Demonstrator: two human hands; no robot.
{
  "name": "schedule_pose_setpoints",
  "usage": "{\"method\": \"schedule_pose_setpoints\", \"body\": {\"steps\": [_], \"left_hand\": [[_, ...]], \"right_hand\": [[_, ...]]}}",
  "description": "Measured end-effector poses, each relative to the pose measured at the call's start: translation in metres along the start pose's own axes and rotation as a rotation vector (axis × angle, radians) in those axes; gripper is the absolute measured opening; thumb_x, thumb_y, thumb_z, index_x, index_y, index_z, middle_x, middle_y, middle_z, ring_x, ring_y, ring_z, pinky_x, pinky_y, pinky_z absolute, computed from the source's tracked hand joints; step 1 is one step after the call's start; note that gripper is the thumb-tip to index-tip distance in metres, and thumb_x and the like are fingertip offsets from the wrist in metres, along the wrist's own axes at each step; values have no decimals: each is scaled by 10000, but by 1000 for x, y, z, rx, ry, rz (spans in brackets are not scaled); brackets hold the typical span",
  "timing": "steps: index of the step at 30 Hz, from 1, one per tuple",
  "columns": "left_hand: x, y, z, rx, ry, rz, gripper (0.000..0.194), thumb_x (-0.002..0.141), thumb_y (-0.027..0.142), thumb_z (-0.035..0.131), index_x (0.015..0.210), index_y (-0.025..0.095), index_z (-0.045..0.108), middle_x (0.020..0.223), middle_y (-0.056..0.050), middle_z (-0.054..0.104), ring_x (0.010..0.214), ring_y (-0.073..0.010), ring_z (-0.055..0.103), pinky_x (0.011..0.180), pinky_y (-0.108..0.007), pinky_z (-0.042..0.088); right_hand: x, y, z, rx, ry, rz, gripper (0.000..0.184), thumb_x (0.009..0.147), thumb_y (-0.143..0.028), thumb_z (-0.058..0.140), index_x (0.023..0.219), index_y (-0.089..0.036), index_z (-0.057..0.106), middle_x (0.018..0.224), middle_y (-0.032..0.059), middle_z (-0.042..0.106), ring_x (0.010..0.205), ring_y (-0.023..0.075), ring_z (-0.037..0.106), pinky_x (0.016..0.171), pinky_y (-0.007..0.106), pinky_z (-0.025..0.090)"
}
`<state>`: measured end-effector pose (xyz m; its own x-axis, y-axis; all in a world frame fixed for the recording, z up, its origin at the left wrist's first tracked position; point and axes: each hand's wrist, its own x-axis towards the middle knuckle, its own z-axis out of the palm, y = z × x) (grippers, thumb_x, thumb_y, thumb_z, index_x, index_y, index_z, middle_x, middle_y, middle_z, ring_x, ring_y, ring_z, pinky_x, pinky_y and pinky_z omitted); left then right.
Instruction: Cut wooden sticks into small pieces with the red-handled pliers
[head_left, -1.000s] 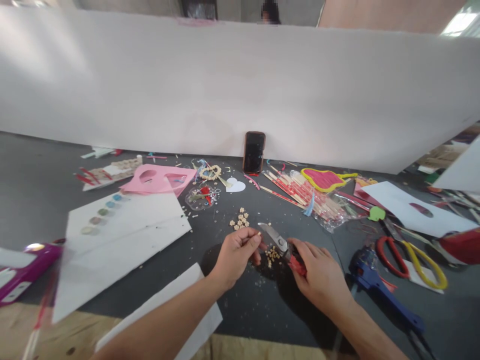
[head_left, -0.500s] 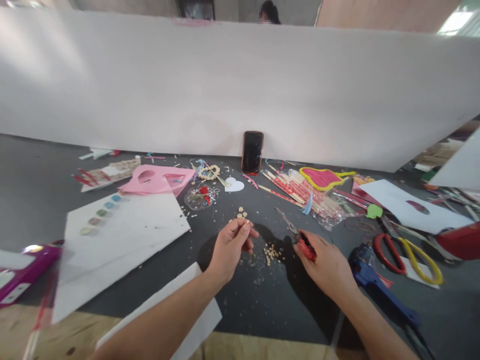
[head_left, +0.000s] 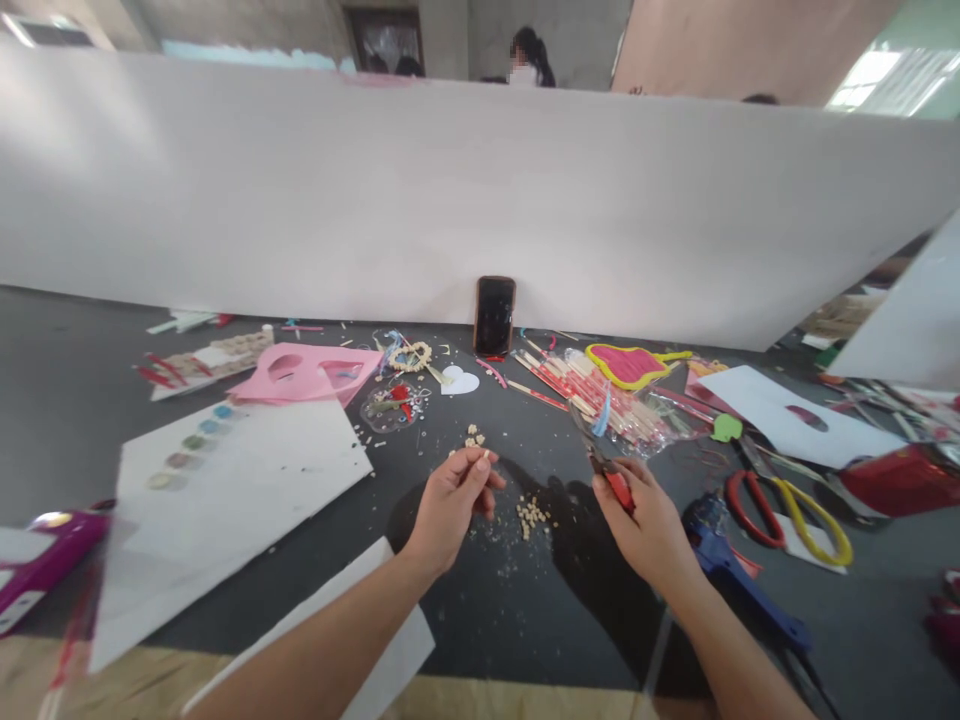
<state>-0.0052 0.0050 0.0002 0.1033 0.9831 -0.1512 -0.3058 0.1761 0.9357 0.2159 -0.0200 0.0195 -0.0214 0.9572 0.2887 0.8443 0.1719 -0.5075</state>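
White upright panel [head_left: 300,200], grey wall beyond; dark tabletop [head_left: 480,630] runs below it. Right hand [head_left: 651,522], at 4 o'clock: fingers close around the hand cutter [head_left: 598,462]. Left hand [head_left: 444,508], near 6 o'clock: thumb and fingers pinch a small pale piece [head_left: 487,454]. Cutter is of dark metal, red-handled; head points to 11 o'clock, long axis 11-to-5. Pale bits [head_left: 531,514], loosely heaped, lie between the hands.

The single view looks forward and down from the wearer's head.
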Motion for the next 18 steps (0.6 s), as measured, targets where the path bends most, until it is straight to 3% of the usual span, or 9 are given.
{"method": "schedule_pose_setpoints", "body": {"steps": [6, 11, 15, 18], "left_hand": [[1, -1, -2, -27, -12, -21, 270, 769, 400, 569, 875, 152, 560, 639, 10, 592, 460, -57, 469, 436, -174, 402], [1, -1, -1, -24, -45, -35, 251, 786, 389, 555, 866, 151, 560, 636, 14, 587, 453, -54, 466, 433, -174, 398], [1, -1, 0, -31, -51, -41, 256, 770, 390, 572, 863, 151, 566, 632, 15, 586, 449, -56, 468, 432, -180, 406], [1, -2, 0, -28, -80, -38, 266, 761, 390, 580, 862, 144, 572, 635, 7, 592, 442, -57, 474, 422, -182, 407]], "right_hand": [[1, -1, -1, -27, 26, 28, 353, 880, -358, 372, 1156, -190, 514, 952, 72, 590, 884, 189, 573, 768, 306, 449], [0, 3, -6, -110, 78, 43, 379, 867, -390, 387, 1169, -192, 503, 1057, 86, 617, 954, 207, 585, 779, 309, 447], [-1, 0, -13, -194, 101, 107, 318, 822, -472, 432, 948, -215, 570, 740, 38, 653, 668, 195, 610, 570, 274, 437], [-2, -3, -14, -183, 76, 151, 309, 776, -527, 483, 655, -244, 505, 494, -36, 509, 453, 135, 482, 472, 240, 381]]}}
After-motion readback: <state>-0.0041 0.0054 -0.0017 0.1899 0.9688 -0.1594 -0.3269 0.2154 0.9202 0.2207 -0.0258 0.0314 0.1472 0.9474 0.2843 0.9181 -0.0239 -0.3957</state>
